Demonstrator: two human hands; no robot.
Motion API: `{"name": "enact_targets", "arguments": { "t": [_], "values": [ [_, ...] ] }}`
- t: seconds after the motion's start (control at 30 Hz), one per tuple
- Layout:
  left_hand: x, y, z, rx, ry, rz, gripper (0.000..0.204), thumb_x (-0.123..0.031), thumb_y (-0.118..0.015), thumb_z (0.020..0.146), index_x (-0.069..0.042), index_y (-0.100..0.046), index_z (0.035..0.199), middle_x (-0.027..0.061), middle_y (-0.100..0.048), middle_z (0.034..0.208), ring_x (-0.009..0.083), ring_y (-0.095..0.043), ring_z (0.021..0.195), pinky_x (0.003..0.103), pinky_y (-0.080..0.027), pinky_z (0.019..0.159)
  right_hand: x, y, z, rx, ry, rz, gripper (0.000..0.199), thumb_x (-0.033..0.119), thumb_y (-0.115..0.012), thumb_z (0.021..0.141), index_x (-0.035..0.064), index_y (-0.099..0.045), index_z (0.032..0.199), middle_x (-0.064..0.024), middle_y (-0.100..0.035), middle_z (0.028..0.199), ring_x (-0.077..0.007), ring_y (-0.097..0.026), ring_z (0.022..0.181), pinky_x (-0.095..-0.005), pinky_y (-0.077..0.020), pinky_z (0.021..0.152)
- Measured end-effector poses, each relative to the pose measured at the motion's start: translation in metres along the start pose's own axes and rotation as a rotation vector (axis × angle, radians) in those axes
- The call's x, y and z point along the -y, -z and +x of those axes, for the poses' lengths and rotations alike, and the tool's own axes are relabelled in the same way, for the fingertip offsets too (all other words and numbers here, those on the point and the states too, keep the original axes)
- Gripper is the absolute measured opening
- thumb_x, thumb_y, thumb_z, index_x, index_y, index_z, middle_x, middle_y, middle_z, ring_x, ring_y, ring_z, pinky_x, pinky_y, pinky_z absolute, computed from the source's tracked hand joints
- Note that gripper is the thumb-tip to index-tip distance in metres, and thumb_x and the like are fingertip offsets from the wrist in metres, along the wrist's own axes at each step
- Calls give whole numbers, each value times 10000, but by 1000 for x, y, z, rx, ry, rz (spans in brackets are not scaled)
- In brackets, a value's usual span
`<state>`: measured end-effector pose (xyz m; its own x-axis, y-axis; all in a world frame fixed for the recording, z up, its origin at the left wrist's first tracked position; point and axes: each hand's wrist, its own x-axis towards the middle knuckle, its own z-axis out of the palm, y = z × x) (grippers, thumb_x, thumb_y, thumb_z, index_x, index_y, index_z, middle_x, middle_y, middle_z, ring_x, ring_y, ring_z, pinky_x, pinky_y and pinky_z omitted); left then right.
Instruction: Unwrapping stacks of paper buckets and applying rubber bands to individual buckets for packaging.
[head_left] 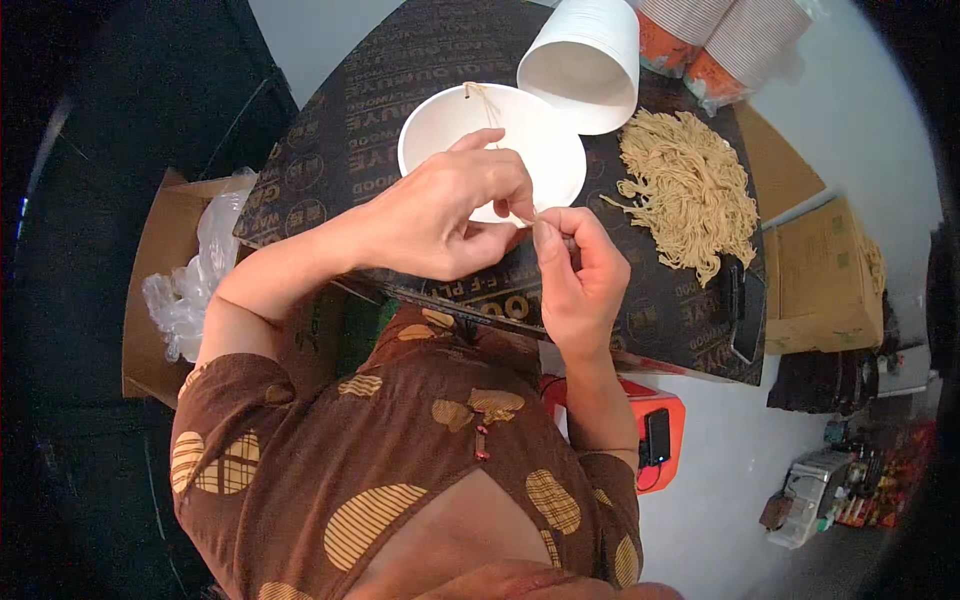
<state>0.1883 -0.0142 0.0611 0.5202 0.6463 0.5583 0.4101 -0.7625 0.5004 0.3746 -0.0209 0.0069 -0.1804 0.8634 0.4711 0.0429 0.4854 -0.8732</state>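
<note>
Close work at the white bowl

Our left hand and right hand meet at its near rim, pinched closed; on what, we cannot tell. Tan cord hangs from its far rim, above the black table.

Clock dirs from bowl on tbl: strand at its 12 o'c rim; tub 1 o'c; cup stacks approx 2; string pile approx 3; R hand approx 5; L hand above near rim, approx 7. Off tbl: box w/ plastic bags in it, approx 8; 2nd box approx 4.
</note>
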Motion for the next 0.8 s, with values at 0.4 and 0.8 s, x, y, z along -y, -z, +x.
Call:
{"name": "enact_targets", "arguments": {
  "t": [0.4,0.8],
  "values": [
    [8,-2,-2,-1,-32,89,94,-11,-642,805,-43,-554,813,66,-543,697,285,-612,694,545,-306,1099,0,13,8,-121,417,-432,138,-48,-581,875,15,-604,996,-145,-546,843,-317,-556,701,-384,-464,616],
    [12,5,-2,99,9,73,88,7,-588,814,-31,-516,780,73,-492,671,287,-563,651,552,-269,1126,-24,24,13,-197,472,-653,293,-102,-529,826,42,-597,1071,-149,-536,840,-352,-564,733,-425,-454,632]
  ]
}}
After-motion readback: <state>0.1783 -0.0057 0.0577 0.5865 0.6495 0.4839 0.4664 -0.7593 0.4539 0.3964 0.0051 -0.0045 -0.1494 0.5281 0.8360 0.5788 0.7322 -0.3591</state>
